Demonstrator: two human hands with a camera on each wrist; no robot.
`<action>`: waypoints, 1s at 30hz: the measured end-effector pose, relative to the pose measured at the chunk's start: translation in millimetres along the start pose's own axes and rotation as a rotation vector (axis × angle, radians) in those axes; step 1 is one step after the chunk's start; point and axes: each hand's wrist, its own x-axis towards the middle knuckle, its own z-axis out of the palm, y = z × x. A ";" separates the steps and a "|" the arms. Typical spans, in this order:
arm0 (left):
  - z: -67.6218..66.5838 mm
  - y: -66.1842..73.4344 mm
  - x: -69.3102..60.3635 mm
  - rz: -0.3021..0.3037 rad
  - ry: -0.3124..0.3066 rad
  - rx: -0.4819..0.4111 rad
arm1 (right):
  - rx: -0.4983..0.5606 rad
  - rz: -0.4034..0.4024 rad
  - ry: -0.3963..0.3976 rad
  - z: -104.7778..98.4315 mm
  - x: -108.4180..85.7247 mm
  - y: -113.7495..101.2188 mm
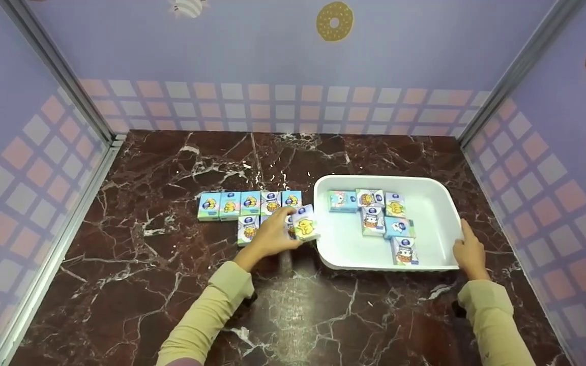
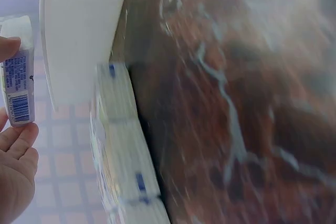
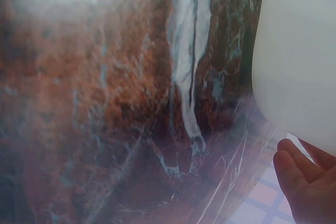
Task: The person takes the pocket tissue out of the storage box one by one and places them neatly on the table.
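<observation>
My left hand (image 1: 274,234) pinches a small pocket tissue pack (image 1: 304,223) with a yellow cartoon on its front, at the left rim of a white plastic tub (image 1: 438,208). The left wrist view shows the barcoded side of this pack (image 2: 20,85) between thumb and fingers. Several similar packs (image 1: 209,206) lie in two rows on the table left of the tub; my left hand partly hides the front row. Inside the tub, several packs (image 1: 373,221) lie flat. My right hand (image 1: 470,252) holds the tub's right wall, thumb at the rim and fingers outside.
A dark red marble tabletop (image 1: 135,284) with white veins lies under everything. Lilac walls with a checkered band (image 1: 272,101) enclose the back and both sides. Bare tub floor (image 1: 344,244) shows around the packs inside.
</observation>
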 end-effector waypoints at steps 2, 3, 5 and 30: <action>-4.6 -4.7 -1.4 -0.006 0.007 0.026 | 0.002 0.001 -0.005 -0.4 0.2 0.1; -7.0 -7.0 -2.1 -0.009 0.010 0.031 | 0.003 0.000 -0.006 -0.5 0.3 0.1; -11.8 -11.7 -3.2 -0.014 0.016 0.042 | 0.002 0.000 -0.003 -0.6 0.6 0.0; -84.2 -72.9 -47.0 -0.338 -0.037 0.049 | 0.008 -0.002 -0.008 0.0 0.1 0.8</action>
